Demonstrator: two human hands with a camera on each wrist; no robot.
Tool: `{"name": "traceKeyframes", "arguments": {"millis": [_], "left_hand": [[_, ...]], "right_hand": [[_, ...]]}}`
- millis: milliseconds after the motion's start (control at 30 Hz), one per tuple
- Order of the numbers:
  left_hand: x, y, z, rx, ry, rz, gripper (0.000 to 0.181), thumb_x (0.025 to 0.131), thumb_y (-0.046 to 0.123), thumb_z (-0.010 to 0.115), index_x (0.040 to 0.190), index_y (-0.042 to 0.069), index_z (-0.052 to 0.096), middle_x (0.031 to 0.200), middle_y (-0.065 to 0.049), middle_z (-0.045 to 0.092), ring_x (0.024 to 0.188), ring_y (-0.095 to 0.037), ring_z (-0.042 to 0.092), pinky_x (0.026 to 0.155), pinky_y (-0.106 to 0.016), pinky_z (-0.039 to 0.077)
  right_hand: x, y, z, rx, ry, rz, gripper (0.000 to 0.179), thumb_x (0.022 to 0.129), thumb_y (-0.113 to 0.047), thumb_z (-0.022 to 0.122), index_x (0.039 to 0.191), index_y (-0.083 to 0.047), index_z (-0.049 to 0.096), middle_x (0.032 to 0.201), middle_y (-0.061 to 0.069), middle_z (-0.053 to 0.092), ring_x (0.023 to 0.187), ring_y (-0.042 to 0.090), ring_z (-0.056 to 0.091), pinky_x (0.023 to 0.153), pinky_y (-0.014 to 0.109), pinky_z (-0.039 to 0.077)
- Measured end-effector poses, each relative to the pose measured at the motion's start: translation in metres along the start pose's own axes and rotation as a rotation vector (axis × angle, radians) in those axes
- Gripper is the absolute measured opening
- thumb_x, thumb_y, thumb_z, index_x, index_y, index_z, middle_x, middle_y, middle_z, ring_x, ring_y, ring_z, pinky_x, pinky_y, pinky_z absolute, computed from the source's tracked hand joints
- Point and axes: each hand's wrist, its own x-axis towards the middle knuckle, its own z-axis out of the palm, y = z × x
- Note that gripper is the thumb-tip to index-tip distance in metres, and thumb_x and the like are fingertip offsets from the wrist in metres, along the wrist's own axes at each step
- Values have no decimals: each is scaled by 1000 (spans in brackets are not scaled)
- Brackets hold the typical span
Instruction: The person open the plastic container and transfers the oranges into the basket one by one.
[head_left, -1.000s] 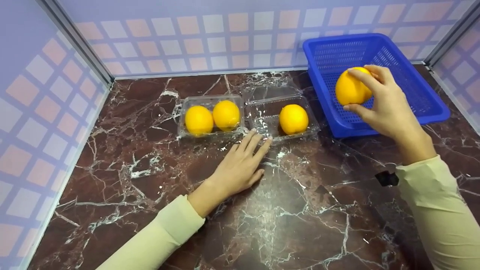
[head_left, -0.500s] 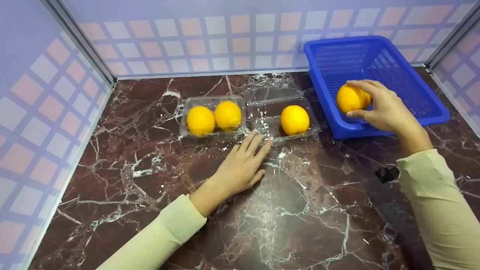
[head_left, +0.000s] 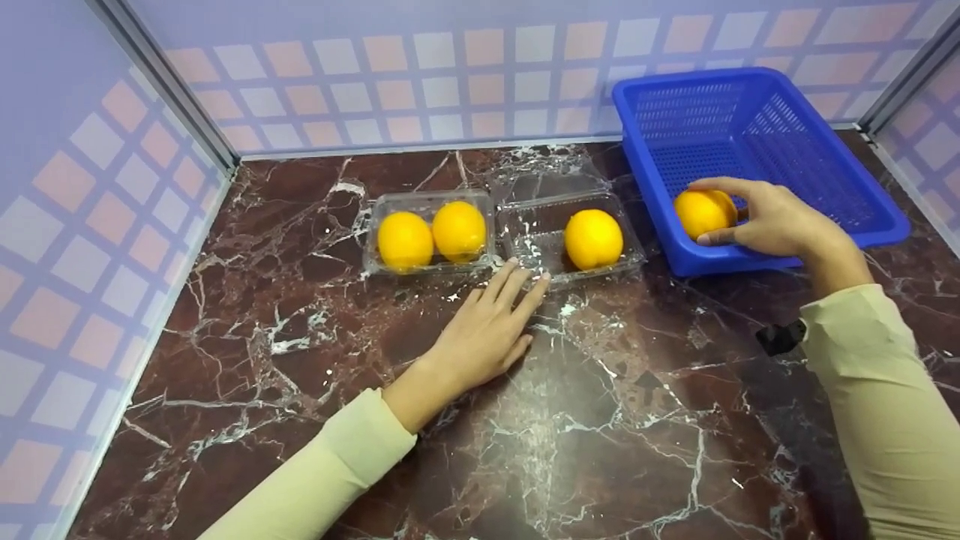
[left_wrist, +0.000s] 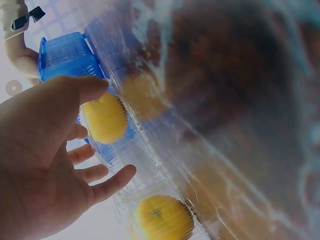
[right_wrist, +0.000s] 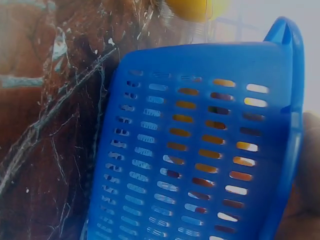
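Observation:
My right hand [head_left: 780, 217] reaches into the blue plastic basket [head_left: 840, 172] and grips an orange [head_left: 703, 214] between thumb and fingers, low by the near left wall. A second rounded orange edge shows behind it, partly hidden by the fingers. The left hand [head_left: 484, 337] lies with fingers spread, its fingertips at the near edge of a clear plastic container [head_left: 532, 262] holding one orange [head_left: 593, 240]. Left of it is another clear container [head_left: 379, 221] with two oranges [head_left: 405, 241]. In the right wrist view, orange shows through the slots of the basket wall [right_wrist: 200, 62].
The tabletop [head_left: 300, 420] is dark red marble with white veins. A tiled back wall [head_left: 465, 75] stands behind the containers and basket, with a side panel [head_left: 90, 225] at the left. A small black device [head_left: 780, 339] sits at the right cuff.
The right hand has lowered the orange from above the basket's near left side down into it. The left hand and the containers stay where they were.

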Motion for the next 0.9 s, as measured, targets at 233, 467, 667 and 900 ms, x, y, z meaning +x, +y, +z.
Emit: {"name": "traceKeyframes", "arguments": {"millis": [233,467,667,900], "left_hand": [[1,1,0,26,21,12,78,106,36,62,169,8,24,166,-21,32,160,-41,25,114,-52,49],[2,1,0,19,7,3,79,106,37,62,170,9,22,167,-21,31,160,-40,23,117,-52,46],[1,0,0,20,2,5,80,106,37,62,170,9,22,167,-21,31,160,-40,23,116,-51,47],[1,-1,-1,21,-8,2,81,106,38,61,170,8,21,168,-21,29,160,-40,23,116,-51,47]], "right_hand": [[3,4,1,53,-72,-38,69,94,-3,75,158,-10,49,150,31,53,121,44,50,101,58,40],[6,10,-1,72,-116,-13,68,94,-1,70,158,-11,49,153,31,48,126,47,46,103,61,39],[8,13,1,70,-143,21,67,96,-3,67,159,-12,48,156,32,45,130,49,42,106,67,36],[10,15,2,60,-139,-10,63,96,-7,68,156,-11,52,157,30,46,132,49,43,108,68,34]]}}
